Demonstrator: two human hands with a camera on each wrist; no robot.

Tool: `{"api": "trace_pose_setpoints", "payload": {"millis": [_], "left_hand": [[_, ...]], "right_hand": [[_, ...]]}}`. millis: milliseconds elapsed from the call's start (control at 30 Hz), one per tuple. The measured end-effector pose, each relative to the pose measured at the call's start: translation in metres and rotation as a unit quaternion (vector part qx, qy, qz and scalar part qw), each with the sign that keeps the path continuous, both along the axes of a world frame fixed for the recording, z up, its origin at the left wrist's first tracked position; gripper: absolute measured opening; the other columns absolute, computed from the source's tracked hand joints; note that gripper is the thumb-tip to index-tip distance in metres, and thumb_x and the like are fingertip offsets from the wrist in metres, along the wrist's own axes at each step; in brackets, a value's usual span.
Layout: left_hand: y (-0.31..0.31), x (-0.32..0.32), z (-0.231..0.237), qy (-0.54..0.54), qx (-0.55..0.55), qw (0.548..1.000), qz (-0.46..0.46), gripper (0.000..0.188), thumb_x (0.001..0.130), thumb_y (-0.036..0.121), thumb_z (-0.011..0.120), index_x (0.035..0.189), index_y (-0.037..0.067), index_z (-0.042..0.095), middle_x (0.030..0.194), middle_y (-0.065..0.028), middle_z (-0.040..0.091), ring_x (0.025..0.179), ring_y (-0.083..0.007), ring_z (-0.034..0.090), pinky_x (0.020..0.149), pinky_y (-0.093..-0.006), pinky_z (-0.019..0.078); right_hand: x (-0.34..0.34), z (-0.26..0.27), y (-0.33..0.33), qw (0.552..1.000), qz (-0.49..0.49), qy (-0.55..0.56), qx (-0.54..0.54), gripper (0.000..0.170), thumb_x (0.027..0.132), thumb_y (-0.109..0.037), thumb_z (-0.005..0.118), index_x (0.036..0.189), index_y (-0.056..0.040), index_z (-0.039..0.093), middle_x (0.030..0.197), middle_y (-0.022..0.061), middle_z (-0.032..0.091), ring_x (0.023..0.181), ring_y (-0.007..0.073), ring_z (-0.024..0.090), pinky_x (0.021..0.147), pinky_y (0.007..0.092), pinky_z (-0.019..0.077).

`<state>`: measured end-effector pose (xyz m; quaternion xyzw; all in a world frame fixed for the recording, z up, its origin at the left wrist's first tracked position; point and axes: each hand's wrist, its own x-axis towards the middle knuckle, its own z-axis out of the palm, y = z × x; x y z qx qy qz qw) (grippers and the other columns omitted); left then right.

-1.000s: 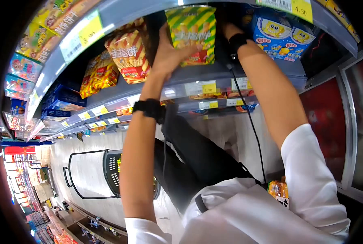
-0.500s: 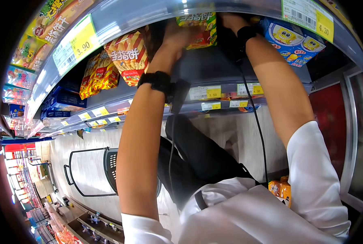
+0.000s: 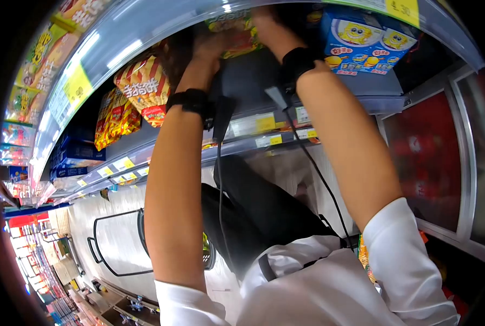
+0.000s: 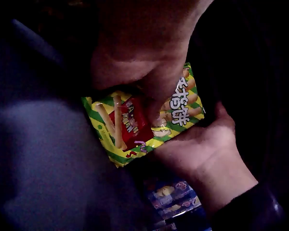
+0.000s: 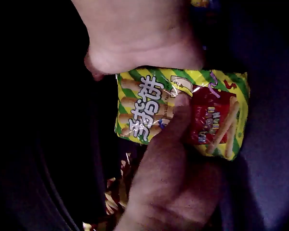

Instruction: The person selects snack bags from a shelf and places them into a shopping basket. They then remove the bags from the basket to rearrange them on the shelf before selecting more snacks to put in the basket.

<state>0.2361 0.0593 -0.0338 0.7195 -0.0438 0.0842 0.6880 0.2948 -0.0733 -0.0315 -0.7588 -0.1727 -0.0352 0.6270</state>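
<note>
Deep on the shelf, a green-and-yellow striped snack packet [image 3: 241, 46] [image 4: 123, 122] [image 5: 216, 113] lies between the hands. My left hand [image 3: 209, 48] [image 4: 139, 62] [image 5: 168, 178] holds it, thumb across the printed front; its other fingers are largely hidden. Along the packet's opposite side rests my right hand [image 3: 275, 33] [image 4: 207, 147] [image 5: 144, 36], palm edge against it and fingers extending toward the back. The fingertips are partly lost in shadow.
Red-and-yellow packets [image 3: 145, 87] stand left on the shelf, blue cartoon boxes [image 3: 356, 41] right. An upper shelf edge [image 3: 172, 22] with price tags overhangs the hands. Cables hang from both wrists. A basket [image 3: 209, 255] stands on the floor.
The striped packet has gone from upright in plain view to lower and partly hidden under the upper shelf edge. My right hand has moved left against its side; my left hand stays with it.
</note>
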Motion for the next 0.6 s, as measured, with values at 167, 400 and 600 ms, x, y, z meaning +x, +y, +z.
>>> {"api": "trace_pose_setpoints", "payload": {"millis": [167, 400, 600], "left_hand": [[-0.014, -0.012, 0.005, 0.045, 0.223, 0.953, 0.198, 0.069, 0.076, 0.018, 0.083, 0.129, -0.008, 0.048, 0.115, -0.0146, 0.064, 0.102, -0.0201, 0.062, 0.083, -0.0326, 0.0510], [-0.007, -0.010, -0.030, 0.024, -0.011, 0.989, 0.144, 0.063, 0.084, 0.014, 0.075, 0.136, -0.001, 0.043, 0.121, -0.0104, 0.058, 0.104, -0.0173, 0.059, 0.087, -0.0317, 0.0504], [-0.014, -0.020, -0.036, -0.038, -0.027, 0.994, 0.099, 0.071, 0.080, 0.002, 0.072, 0.140, 0.002, 0.035, 0.130, -0.0109, 0.051, 0.116, -0.0196, 0.052, 0.100, -0.0326, 0.0439]], "right_hand": [[-0.014, 0.004, 0.027, 0.994, 0.041, 0.074, 0.072, 0.057, 0.086, -0.036, 0.069, 0.135, -0.0119, 0.056, 0.139, 0.0074, 0.055, 0.126, 0.0210, 0.051, 0.105, 0.0337, 0.0404], [-0.004, -0.007, 0.051, 0.975, -0.172, -0.111, -0.084, 0.077, 0.074, -0.037, 0.080, 0.135, -0.0016, 0.049, 0.123, 0.0153, 0.062, 0.110, 0.0253, 0.060, 0.093, 0.0312, 0.0485], [-0.047, -0.006, -0.001, 0.965, 0.113, -0.078, 0.223, 0.041, 0.091, -0.018, 0.063, 0.128, -0.0001, 0.056, 0.122, 0.0140, 0.064, 0.108, 0.0241, 0.061, 0.093, 0.0303, 0.0486]]}}
